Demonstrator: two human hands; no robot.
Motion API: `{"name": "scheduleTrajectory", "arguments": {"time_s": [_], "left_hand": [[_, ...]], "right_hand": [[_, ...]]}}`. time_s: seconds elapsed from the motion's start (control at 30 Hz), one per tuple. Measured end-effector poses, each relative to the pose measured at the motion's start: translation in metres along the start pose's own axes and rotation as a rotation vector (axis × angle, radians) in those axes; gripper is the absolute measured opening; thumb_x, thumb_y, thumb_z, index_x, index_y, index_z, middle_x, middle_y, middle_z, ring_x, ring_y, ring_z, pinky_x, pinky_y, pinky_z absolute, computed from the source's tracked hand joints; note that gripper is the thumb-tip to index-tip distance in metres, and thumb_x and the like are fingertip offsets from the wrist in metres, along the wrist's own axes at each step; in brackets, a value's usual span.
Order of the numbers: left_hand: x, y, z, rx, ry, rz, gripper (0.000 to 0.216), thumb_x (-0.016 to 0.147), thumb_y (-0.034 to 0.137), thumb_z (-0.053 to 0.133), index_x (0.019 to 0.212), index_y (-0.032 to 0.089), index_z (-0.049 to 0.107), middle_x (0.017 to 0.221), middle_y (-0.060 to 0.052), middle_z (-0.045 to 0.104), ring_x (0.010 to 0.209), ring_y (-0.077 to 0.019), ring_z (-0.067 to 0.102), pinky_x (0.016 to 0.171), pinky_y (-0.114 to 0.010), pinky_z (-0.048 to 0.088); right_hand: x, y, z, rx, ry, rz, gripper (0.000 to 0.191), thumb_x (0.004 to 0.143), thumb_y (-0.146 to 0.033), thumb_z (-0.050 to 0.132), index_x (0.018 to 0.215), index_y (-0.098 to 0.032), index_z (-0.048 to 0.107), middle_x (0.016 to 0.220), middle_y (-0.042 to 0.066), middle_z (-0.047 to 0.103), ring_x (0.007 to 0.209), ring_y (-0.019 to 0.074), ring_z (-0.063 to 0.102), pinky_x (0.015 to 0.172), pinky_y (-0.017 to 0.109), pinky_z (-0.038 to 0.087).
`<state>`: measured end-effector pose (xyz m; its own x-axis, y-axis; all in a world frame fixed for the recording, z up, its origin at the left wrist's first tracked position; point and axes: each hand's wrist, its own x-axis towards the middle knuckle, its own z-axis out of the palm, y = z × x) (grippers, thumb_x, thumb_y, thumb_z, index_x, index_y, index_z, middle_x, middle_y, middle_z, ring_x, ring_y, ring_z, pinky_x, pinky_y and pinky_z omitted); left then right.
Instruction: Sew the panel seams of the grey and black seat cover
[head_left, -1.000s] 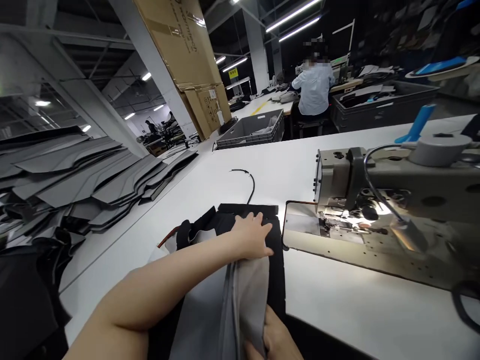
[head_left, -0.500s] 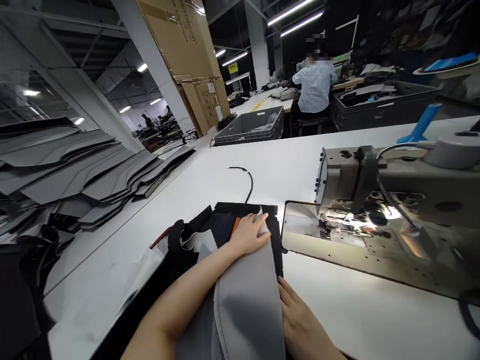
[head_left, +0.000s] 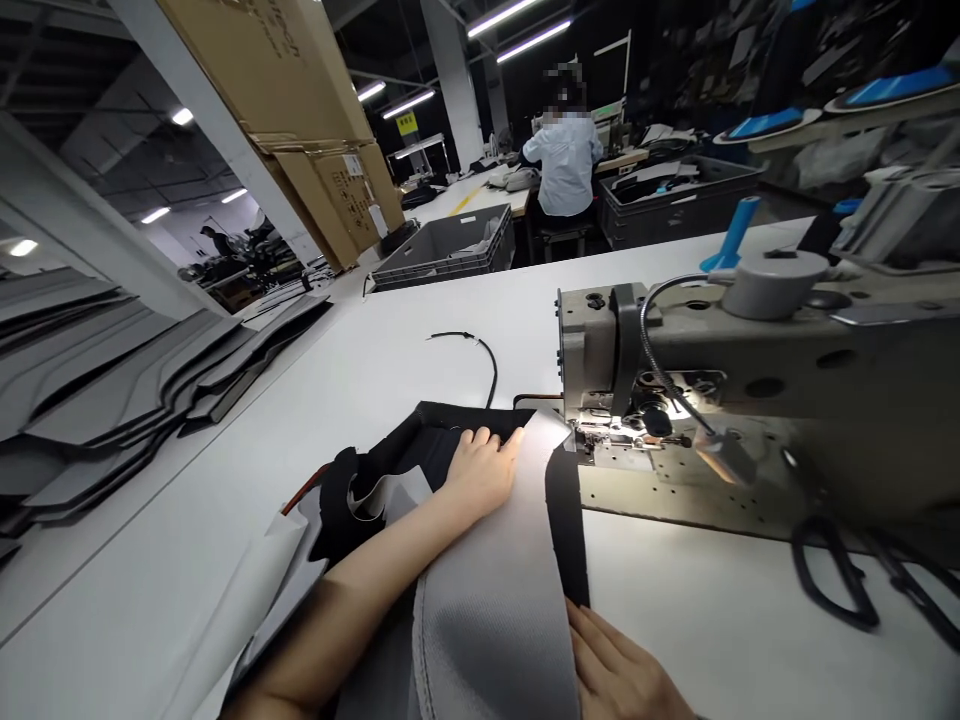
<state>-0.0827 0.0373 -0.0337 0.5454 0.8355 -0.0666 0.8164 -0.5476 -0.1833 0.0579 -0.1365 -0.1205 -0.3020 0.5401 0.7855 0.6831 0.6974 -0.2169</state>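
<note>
My left hand [head_left: 480, 470] lies flat on the far end of a grey fabric piece [head_left: 499, 590], fingers curled over its left edge, close to the sewing machine [head_left: 750, 370]. The grey piece runs from the bottom of the view up to the machine's lit needle area [head_left: 611, 430], where its far corner lies. A black fabric strip [head_left: 566, 520] shows along its right side, over more black fabric [head_left: 375, 480]. At the bottom edge my right hand [head_left: 619, 675] rests on the table beside the grey piece, fingers spread and touching its right edge.
The white table [head_left: 375, 350] holds stacked grey cut panels [head_left: 127, 380] at the left, a black cable [head_left: 476, 350] and black scissors [head_left: 832, 580] at the right. Grey crates [head_left: 442, 250] and cardboard boxes [head_left: 322, 150] stand behind. A person in a light shirt [head_left: 564, 165] sits at another station.
The grey piece has been slid forward to the machine, its corner now at the needle area. My left hand moved with it. My right hand let go of the fabric edge and lies flat.
</note>
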Motion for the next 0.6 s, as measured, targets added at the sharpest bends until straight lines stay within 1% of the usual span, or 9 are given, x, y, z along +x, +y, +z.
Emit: {"name": "scheduleTrajectory", "arguments": {"time_s": [0.07,0.13,0.2,0.23,0.33,0.4,0.43,0.53,0.6], "left_hand": [[-0.006,0.006,0.001,0.006,-0.016,0.060,0.056,0.088,0.013,0.034,0.143,0.018,0.030,0.123,-0.016,0.052,0.116,-0.0317,0.042,0.097,-0.049,0.032],[-0.016,0.013,0.000,-0.022,-0.069,0.155,0.065,0.083,0.009,0.038,0.145,0.024,0.025,0.144,-0.013,0.032,0.131,-0.0318,0.026,0.105,-0.051,0.025],[-0.029,0.021,-0.004,-0.078,-0.165,0.226,0.069,0.081,0.016,0.044,0.145,0.025,0.021,0.151,-0.012,0.017,0.136,-0.0337,0.015,0.107,-0.055,0.020],[-0.035,0.025,-0.008,-0.111,-0.212,0.233,0.068,0.082,0.020,0.046,0.145,0.024,0.021,0.151,-0.014,0.015,0.136,-0.0349,0.015,0.106,-0.057,0.021],[-0.042,0.035,-0.015,-0.215,-0.238,0.171,0.057,0.089,0.028,0.042,0.143,0.020,0.026,0.144,-0.014,0.029,0.127,-0.0315,0.033,0.101,-0.051,0.033],[-0.037,0.038,-0.014,-0.241,-0.181,0.132,0.047,0.093,0.027,0.037,0.139,0.020,0.032,0.134,-0.012,0.042,0.115,-0.0268,0.044,0.097,-0.045,0.039],[-0.032,0.038,-0.011,-0.231,-0.141,0.119,0.045,0.094,0.027,0.037,0.138,0.019,0.034,0.130,-0.011,0.044,0.113,-0.0264,0.044,0.097,-0.044,0.040],[-0.013,0.040,-0.002,-0.167,-0.036,0.149,0.049,0.093,0.031,0.043,0.139,0.016,0.033,0.137,-0.013,0.038,0.124,-0.0299,0.034,0.103,-0.047,0.033],[-0.005,0.043,0.002,-0.153,0.010,0.177,0.053,0.092,0.036,0.046,0.139,0.015,0.032,0.138,-0.013,0.036,0.122,-0.0304,0.035,0.102,-0.047,0.035]], "right_hand": [[0.002,0.001,-0.002,-0.017,0.038,0.009,0.044,0.080,0.004,0.030,0.089,-0.015,0.069,0.096,0.008,0.070,0.100,0.0195,0.063,0.091,0.028,0.048],[0.004,0.002,-0.002,-0.011,0.080,0.026,0.044,0.083,0.002,0.029,0.087,-0.016,0.068,0.096,0.007,0.071,0.100,0.0182,0.063,0.096,0.027,0.044],[0.004,0.002,-0.002,-0.004,0.097,0.045,0.042,0.086,0.000,0.029,0.085,-0.016,0.068,0.096,0.007,0.071,0.100,0.0183,0.063,0.101,0.029,0.039],[0.004,0.002,-0.002,-0.005,0.100,0.049,0.042,0.086,0.000,0.029,0.084,-0.016,0.068,0.096,0.007,0.071,0.100,0.0186,0.063,0.103,0.030,0.037],[0.002,0.002,-0.001,-0.019,0.114,0.063,0.043,0.084,0.002,0.028,0.081,-0.016,0.067,0.093,0.007,0.071,0.099,0.0187,0.063,0.104,0.031,0.035],[0.001,0.004,-0.002,-0.044,0.119,0.049,0.042,0.082,0.003,0.029,0.080,-0.015,0.067,0.092,0.008,0.070,0.099,0.0190,0.063,0.103,0.032,0.036],[0.001,0.006,-0.003,-0.055,0.113,0.039,0.040,0.081,0.003,0.030,0.080,-0.014,0.067,0.093,0.009,0.070,0.100,0.0197,0.063,0.104,0.033,0.036],[0.003,0.016,-0.008,-0.057,0.076,0.009,0.035,0.083,0.000,0.034,0.082,-0.012,0.067,0.096,0.011,0.069,0.104,0.0236,0.060,0.108,0.041,0.030],[0.005,0.021,-0.011,-0.049,0.004,-0.015,0.030,0.084,-0.005,0.038,0.086,-0.013,0.067,0.100,0.011,0.068,0.107,0.0264,0.058,0.111,0.048,0.023]]}}
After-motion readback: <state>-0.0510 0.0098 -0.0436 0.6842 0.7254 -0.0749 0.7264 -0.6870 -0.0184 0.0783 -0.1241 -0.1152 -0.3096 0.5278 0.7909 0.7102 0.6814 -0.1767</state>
